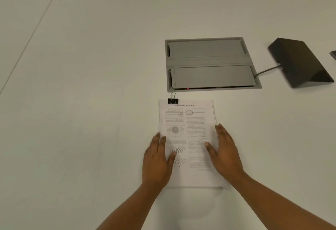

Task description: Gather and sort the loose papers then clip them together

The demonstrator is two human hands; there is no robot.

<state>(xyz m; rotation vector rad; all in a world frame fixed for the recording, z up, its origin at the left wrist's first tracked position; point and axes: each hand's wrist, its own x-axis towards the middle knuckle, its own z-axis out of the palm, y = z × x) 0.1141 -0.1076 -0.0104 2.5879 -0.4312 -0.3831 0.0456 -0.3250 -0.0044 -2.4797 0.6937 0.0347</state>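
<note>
- Counter (91, 66): white, bare on its left part; nothing of the task lies there.
- Left hand (157, 158): flat, palm down, fingers extended, on the left long edge of the paper stack (190, 138). Thumb rests on the top sheet. Grip released; it presses, holds nothing.
- Paper stack: one squared pile of printed sheets, text upside down to the wearer, lying flat on the counter between the two hands, just before the grey cable hatch (211, 64).
- Binder clip (173, 100): black, already seated on the far left corner of the stack, wire handles pointing away. Well ahead of both hands.
- Handling, judged: light, limp sheets, apt to slide and fan at the unclipped near end. Best held by both long edges, or lifted near the clip.
- Right hand (225, 155): flat along the right long edge, thumb on the page. Grip released likewise.
- Task looks near complete.
- Far right: dark wedge-shaped device (300, 62), cabled to the hatch.
</note>
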